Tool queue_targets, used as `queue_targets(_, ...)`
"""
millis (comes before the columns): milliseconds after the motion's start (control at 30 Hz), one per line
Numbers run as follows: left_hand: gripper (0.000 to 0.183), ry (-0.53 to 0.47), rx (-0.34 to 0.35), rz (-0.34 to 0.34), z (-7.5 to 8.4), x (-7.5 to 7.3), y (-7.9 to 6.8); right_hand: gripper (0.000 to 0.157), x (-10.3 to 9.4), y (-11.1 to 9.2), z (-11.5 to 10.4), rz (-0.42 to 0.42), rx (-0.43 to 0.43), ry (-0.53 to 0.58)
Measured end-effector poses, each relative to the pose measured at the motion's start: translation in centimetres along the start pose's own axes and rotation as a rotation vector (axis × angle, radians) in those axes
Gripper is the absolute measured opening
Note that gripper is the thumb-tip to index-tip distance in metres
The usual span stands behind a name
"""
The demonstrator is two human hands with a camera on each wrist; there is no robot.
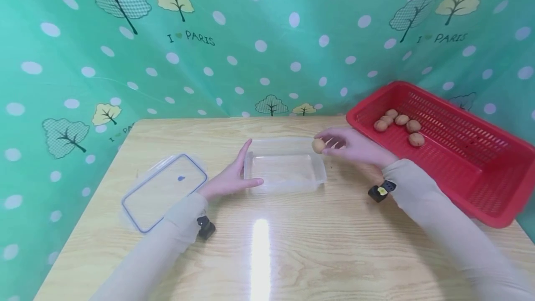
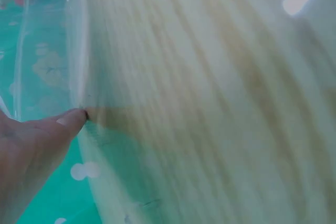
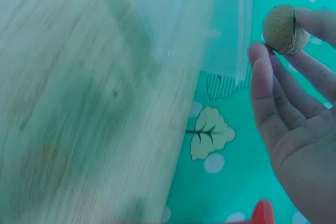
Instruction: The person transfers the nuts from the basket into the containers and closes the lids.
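A clear rectangular food container (image 1: 284,167) without a lid stands on the table. At its left end my left hand (image 1: 227,178) rests, thumb and fingers spread fairly straight. In the left wrist view the thumb (image 2: 58,125) touches the clear wall. My right hand (image 1: 353,147) pinches a walnut (image 1: 318,145) in its fingertips by the container's back right corner. The right wrist view shows the walnut (image 3: 285,29) between thumb and fingers, with the container wall (image 3: 226,30) beside it. Several more walnuts (image 1: 413,126) lie in the red basket (image 1: 455,161) at the right.
Left of the container, a clear lid (image 1: 165,192) with a blue seal lies flat on the wooden table (image 1: 317,245), partly under the left sleeve. The red basket's near side runs beside the right forearm. A green patterned curtain (image 1: 234,27) hangs behind the table.
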State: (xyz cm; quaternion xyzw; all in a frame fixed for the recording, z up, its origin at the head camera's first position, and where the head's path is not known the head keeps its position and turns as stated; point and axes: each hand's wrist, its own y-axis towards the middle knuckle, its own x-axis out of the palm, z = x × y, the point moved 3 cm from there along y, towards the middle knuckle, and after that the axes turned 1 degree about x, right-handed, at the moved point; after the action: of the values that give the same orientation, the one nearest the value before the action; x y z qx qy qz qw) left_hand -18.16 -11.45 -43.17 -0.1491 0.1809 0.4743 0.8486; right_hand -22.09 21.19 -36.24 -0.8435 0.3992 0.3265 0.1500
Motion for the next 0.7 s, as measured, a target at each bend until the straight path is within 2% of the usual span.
queue_targets(267, 0.116, 0.099, -0.032, 0.005, 0.4, -0.2, -0.1, 0.045, 2.2, 1.5, -1.3, -0.013, -0.082, 0.058)
queue_targets(567, 0.117, 0.132, 0.056, 0.017, 0.6, -0.3, 0.8, 0.041, 5.1, 3.2, -2.8, -0.064, -0.139, 0.033)
queue_targets(700, 0.116, 0.132, 0.068, 0.002, 0.4, -0.4, 1.3, 0.042, 6.6, 4.1, -3.3, -0.096, -0.143, 0.039)
